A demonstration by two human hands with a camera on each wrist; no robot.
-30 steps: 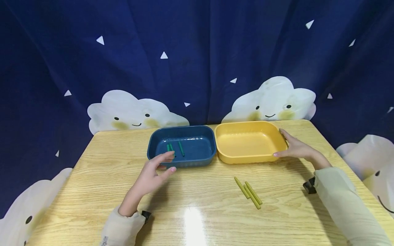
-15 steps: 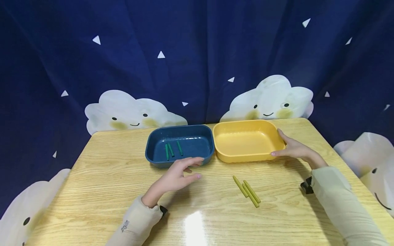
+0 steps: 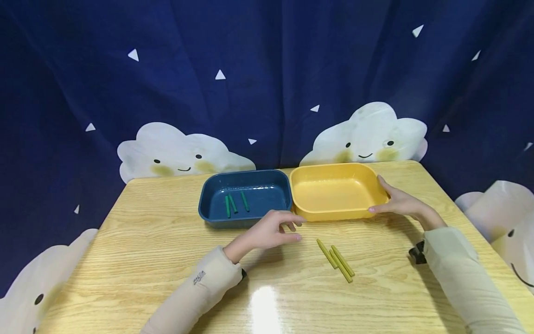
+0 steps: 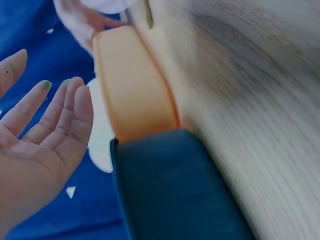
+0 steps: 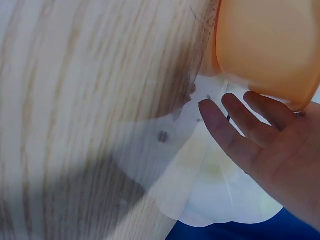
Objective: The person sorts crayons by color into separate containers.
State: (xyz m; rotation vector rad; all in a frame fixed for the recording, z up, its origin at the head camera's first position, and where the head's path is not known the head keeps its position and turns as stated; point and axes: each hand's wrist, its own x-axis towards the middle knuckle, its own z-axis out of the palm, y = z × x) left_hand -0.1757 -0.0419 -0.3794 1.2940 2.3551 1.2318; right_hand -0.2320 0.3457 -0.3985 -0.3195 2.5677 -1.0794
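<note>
Left grip [image 3: 267, 230]: fingers loose and a bit bent, thumb apart from them, nothing held.
Right grip [image 3: 396, 202]: spread at the right end of the yellow box [image 3: 338, 215], thumb on the front wall; I can't tell how hard it presses.
Left grip's new spot: it has moved right, from the left part of the blue box [image 3: 229, 223] to in front of where the boxes meet. Right grip stays put.
What that means: its fingertips are now near the yellow sticks [image 3: 340, 266], so the green sticks [image 3: 232, 203] seem done with for now.
Yellow sticks: three, thin, dull yellow, lying close together at a slant on the bench [image 3: 146, 232], in front of the yellow box.
Green sticks: three, inside the blue box.
</note>
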